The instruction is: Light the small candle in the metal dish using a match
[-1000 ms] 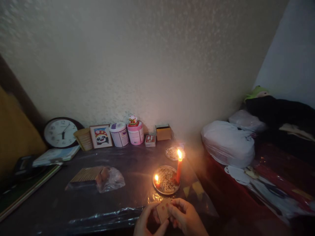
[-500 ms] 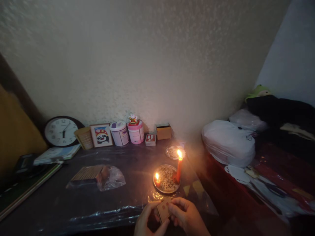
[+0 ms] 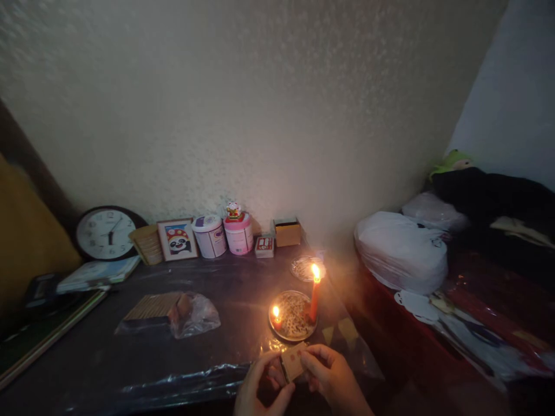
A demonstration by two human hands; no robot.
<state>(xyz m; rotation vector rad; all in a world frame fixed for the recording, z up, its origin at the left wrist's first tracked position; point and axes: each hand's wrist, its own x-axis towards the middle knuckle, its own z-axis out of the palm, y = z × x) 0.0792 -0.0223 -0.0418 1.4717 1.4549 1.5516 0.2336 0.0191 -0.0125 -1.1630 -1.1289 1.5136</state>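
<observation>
Head view: small card point(image 3: 293, 361) pinched between left hand point(image 3: 259, 388) and right hand point(image 3: 330, 377).

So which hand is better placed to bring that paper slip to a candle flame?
Probably the right hand: it pinches the paper slip just below the tall candle, while the left hand only steadies it.

The room is dim. Warm orange light comes from two flames: a tall candle point(image 3: 314, 296) and a short one point(image 3: 276, 316) on a round dish point(image 3: 293, 333). Their glow fades quickly across the dark tabletop point(image 3: 108, 358), where plastic sheeting point(image 3: 186, 384) catches streaks of glare. The wall point(image 3: 243, 115) above is paler and grainy. The corners sink into shadow, and the edges look stretched and soft.
</observation>
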